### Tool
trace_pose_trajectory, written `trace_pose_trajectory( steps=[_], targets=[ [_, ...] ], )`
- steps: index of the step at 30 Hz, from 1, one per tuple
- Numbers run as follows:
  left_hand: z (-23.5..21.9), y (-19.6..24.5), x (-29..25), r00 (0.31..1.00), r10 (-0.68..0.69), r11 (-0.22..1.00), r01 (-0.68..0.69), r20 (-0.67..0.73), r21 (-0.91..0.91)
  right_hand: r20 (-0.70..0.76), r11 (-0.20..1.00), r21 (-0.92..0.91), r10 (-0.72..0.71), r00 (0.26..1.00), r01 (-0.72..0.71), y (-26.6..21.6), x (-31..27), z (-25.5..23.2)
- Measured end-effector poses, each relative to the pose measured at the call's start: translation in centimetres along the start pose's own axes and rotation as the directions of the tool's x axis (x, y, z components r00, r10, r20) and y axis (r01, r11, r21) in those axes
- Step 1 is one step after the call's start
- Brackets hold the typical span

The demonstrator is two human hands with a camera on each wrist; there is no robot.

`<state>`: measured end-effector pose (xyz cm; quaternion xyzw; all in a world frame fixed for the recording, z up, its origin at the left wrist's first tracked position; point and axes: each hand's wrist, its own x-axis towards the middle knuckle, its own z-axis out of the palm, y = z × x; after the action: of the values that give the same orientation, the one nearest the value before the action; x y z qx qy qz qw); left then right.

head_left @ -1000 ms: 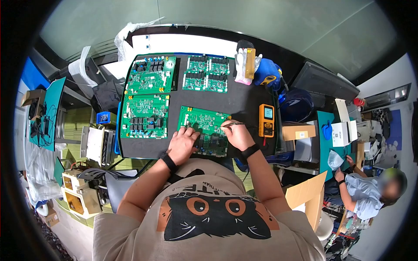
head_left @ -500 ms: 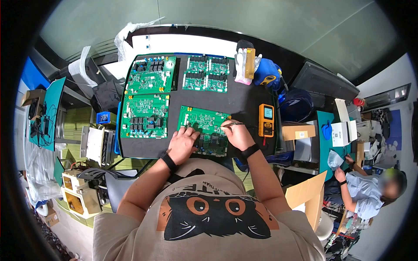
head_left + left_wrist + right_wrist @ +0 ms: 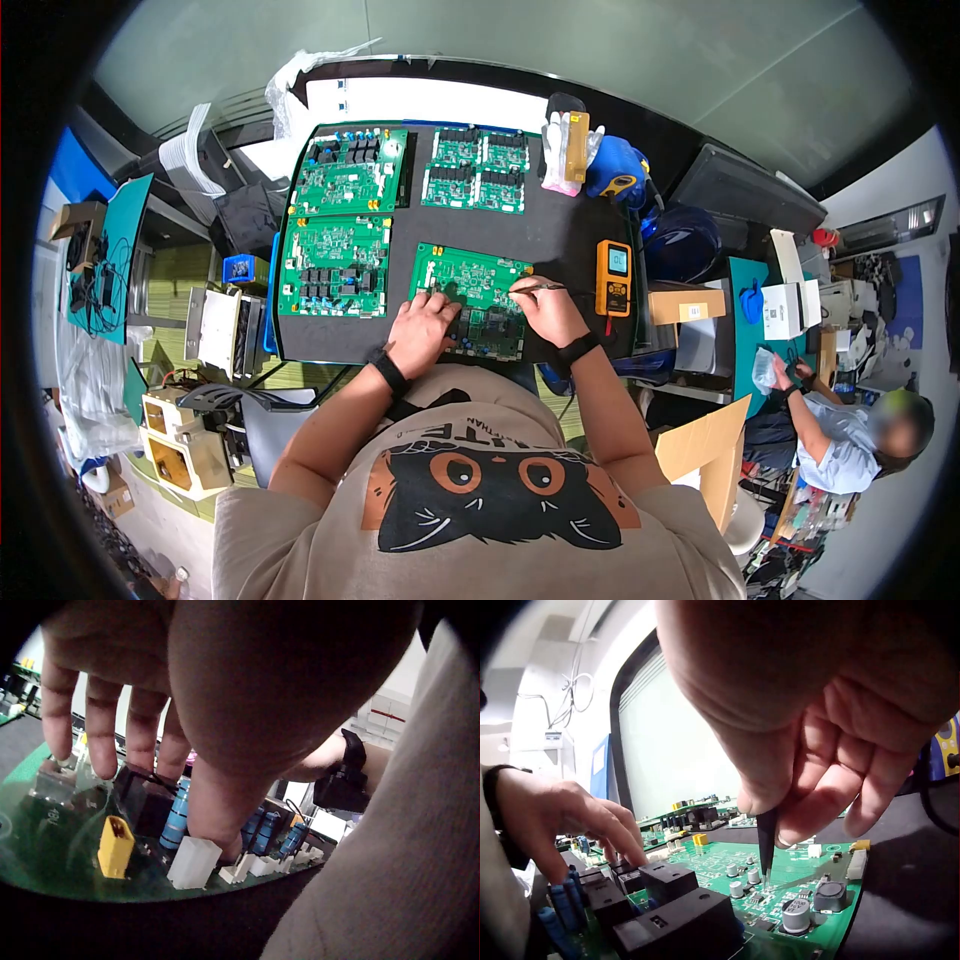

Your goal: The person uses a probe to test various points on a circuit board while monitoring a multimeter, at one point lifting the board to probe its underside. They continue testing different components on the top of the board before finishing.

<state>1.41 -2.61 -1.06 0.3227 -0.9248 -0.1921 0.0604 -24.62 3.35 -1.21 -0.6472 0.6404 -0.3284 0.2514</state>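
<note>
green circuit board (image 3: 472,302) near front edge of black tabletop (image 3: 560,235), under both hands. left hand (image 3: 142,712) flat, straight fingers pressing on relays. right hand (image 3: 817,750) pinching tweezers (image 3: 766,838), tip down among small capacitors. seemingly mid-check; three other boards (image 3: 345,170) lying untouched.

Left hand (image 3: 420,330), frame centre: fingers spread, pressing flat. Right hand (image 3: 545,310), beside it: fingertips (image 3: 810,817) pinched, both forearms bent inward.

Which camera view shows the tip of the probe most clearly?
The right wrist view: the probe tip meets the circuit board close up. The head view shows the probe small; the left wrist view does not show it.
</note>
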Motion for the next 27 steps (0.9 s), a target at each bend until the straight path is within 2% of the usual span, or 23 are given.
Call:
trace_pose_trajectory(
  steps=[27],
  targets=[
    [-0.26,0.16,0.02,1.000,-0.005,1.000,0.005,0.004,-0.002,-0.016,0.996,-0.080,-0.028,0.999,0.027,-0.29,-0.10,0.76]
  ],
)
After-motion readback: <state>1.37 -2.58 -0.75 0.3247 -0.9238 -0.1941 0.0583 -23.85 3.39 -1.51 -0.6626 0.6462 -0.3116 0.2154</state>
